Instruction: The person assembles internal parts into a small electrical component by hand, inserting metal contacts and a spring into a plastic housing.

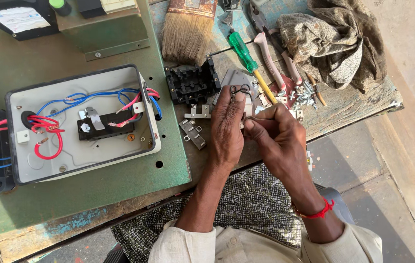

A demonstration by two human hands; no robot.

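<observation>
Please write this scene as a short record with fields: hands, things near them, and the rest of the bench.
Left hand: presses a small grey part with a wire spring on the bench.
Right hand: pinches a small metal piece beside the left fingers; too small to tell more.
Near the hands: black block, metal brackets, green screwdriver, pliers, loose screws.
Left of them: open grey box with red and blue wires.
Top: brush, rag.
Surface: green plate on a wooden bench.
</observation>
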